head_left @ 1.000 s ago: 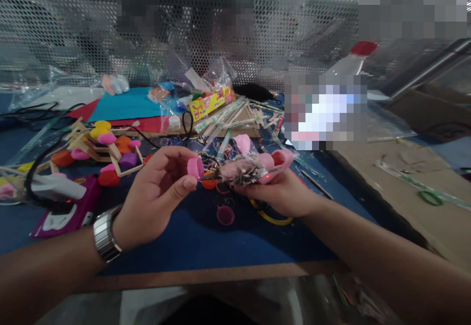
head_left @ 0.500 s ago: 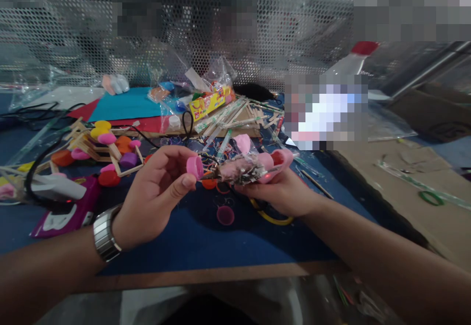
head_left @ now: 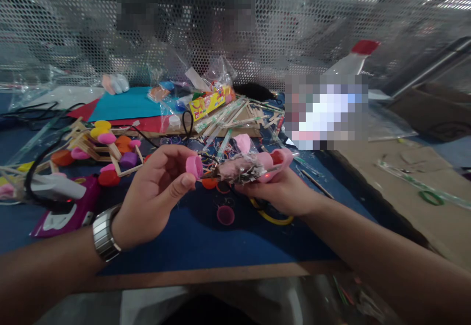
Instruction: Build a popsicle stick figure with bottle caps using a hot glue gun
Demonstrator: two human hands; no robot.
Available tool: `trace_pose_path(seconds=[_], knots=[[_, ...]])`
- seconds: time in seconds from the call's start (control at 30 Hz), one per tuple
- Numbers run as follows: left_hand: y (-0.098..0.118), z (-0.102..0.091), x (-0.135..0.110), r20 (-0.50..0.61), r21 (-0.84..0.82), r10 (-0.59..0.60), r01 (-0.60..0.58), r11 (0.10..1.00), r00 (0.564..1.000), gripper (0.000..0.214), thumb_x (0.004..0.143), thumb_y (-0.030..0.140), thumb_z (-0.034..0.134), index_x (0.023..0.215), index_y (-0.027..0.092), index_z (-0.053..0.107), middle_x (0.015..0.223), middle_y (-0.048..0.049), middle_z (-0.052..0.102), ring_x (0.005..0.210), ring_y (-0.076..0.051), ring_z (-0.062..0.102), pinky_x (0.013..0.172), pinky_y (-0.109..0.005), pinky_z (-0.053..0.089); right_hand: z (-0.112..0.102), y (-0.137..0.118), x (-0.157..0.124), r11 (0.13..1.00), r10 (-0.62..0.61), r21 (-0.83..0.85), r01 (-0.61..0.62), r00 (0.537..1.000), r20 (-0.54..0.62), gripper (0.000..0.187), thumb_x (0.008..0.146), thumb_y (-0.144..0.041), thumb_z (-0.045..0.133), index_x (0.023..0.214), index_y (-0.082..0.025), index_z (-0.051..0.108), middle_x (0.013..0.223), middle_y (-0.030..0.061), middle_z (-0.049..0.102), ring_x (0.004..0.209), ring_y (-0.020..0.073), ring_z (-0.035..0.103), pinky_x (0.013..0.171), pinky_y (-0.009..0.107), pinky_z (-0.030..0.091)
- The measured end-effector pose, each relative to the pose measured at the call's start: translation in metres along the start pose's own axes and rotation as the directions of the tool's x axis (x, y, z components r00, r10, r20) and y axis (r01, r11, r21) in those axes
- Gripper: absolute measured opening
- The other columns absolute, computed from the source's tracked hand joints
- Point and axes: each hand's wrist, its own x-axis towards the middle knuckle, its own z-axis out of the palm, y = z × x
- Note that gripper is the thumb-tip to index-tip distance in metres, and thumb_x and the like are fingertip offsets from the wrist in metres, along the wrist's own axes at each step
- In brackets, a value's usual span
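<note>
Between the thumb and fingers of my left hand [head_left: 158, 192], which wears a metal-banded watch [head_left: 106, 233], is a pink bottle cap [head_left: 194, 167], its hollow side turned to the right. My right hand [head_left: 283, 192] is wrapped round a pink glue gun [head_left: 243, 168] with worn, foil-like wrapping on its body and a small red light. The dark nozzle [head_left: 210, 174] points left and is close to the cap; whether it touches cannot be made out. Below them a magenta cap [head_left: 225, 215] lies on the blue table. The glue gun's handle is partly hidden by my palm.
Left stands a craft-stick frame [head_left: 99, 150] with colored caps, near a purple packet [head_left: 79, 207] and black cable. Behind are blue paper [head_left: 125, 104], a yellow box [head_left: 208, 103] and loose sticks [head_left: 231, 119]. Yellow-handled scissors [head_left: 274, 219] lie under my right hand; cardboard [head_left: 368, 187] is at right.
My left hand and the pink cap have shifted very slightly to the left. The glue gun and my right hand look almost unmoved.
</note>
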Motion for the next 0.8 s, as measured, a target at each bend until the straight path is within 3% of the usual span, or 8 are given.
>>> trace_pose_path(seconds=[0.57, 0.8], knots=[[0.0019, 0.0003, 0.0006, -0.028, 0.073, -0.006, 0.008, 0.997, 1.000, 0.033, 0.090, 0.049, 0.078, 0.109, 0.024, 0.068, 0.090, -0.0023, 0.068, 0.071, -0.015, 0.064, 0.064, -0.027, 0.060, -0.0003, -0.0030, 0.0009, 1.000, 0.001, -0.014, -0.002, 1.000, -0.007, 0.024, 0.082, -0.039, 0.085, 0.101, -0.024, 0.083, 0.106, 0.0054, 0.084, 0.102, 0.0267, 0.078, 0.102, 0.042, 0.061], [0.0012, -0.0009, 0.0000, -0.017, 0.063, 0.002, -0.001, 0.998, 1.000, 0.033, 0.091, 0.049, 0.077, 0.110, 0.023, 0.068, 0.090, -0.0021, 0.068, 0.071, -0.014, 0.064, 0.065, -0.025, 0.059, -0.0021, -0.0032, 0.0004, 0.998, 0.023, -0.058, -0.023, 1.000, -0.008, 0.027, 0.082, -0.042, 0.084, 0.101, -0.023, 0.083, 0.106, 0.0066, 0.083, 0.103, 0.0277, 0.077, 0.101, 0.042, 0.061]])
